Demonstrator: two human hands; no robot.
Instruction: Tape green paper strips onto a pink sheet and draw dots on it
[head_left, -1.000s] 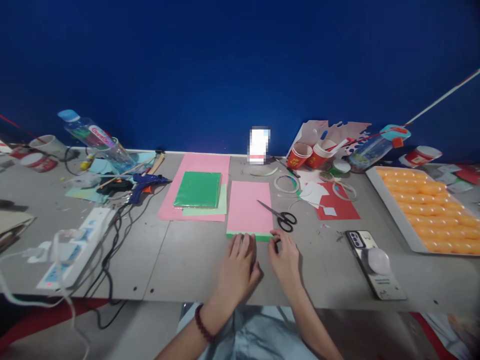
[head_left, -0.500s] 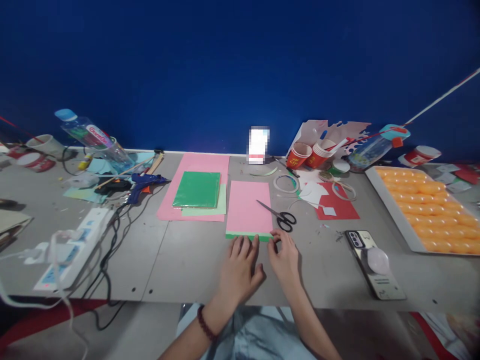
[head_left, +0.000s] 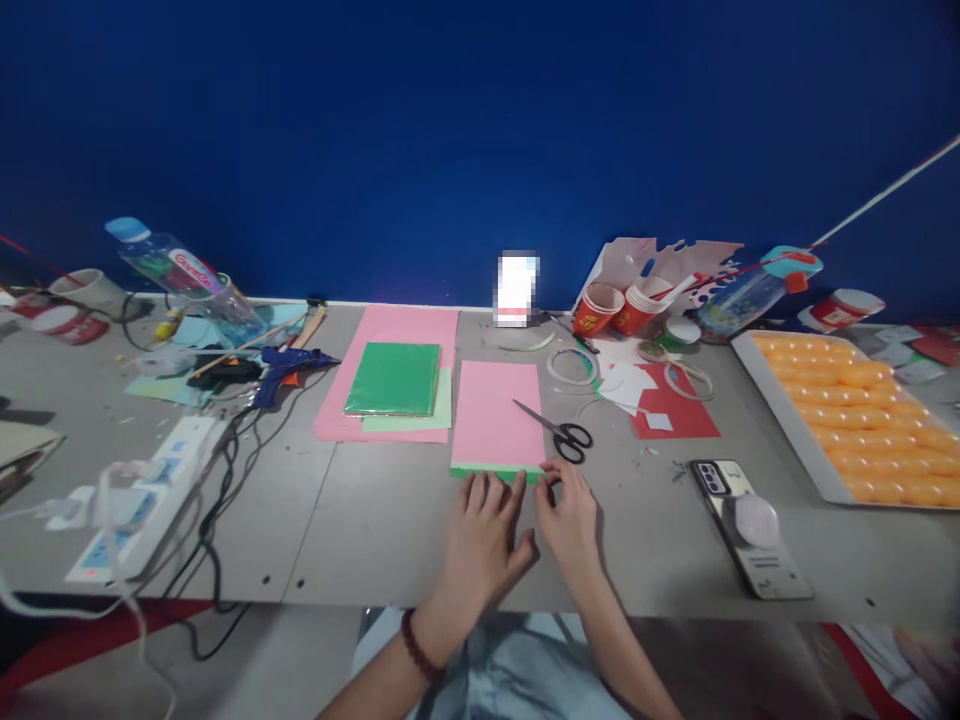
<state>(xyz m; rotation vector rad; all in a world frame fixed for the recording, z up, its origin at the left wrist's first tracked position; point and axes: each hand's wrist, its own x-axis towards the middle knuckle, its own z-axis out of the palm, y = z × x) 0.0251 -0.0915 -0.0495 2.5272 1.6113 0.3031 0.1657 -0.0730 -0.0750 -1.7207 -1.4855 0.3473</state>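
A pink sheet (head_left: 495, 412) lies on a green sheet whose near edge (head_left: 496, 470) shows as a thin strip. My left hand (head_left: 484, 535) rests flat on the table with its fingers spread, the fingertips touching that green edge. My right hand (head_left: 571, 515) sits at the sheets' near right corner, fingers curled and pinching the corner. Black-handled scissors (head_left: 559, 431) lie on the pink sheet's right side, just beyond my right hand.
A larger pink sheet (head_left: 390, 335) with a green pad (head_left: 394, 379) lies to the left. Blue glue gun (head_left: 289, 365), power strip (head_left: 142, 495) and cables at left. Red paper cups (head_left: 619, 308), a phone (head_left: 742, 520) and a tray of orange balls (head_left: 855, 415) at right.
My left hand has spread its fingers and slid slightly right along the green edge. My right hand has stayed at the corner.
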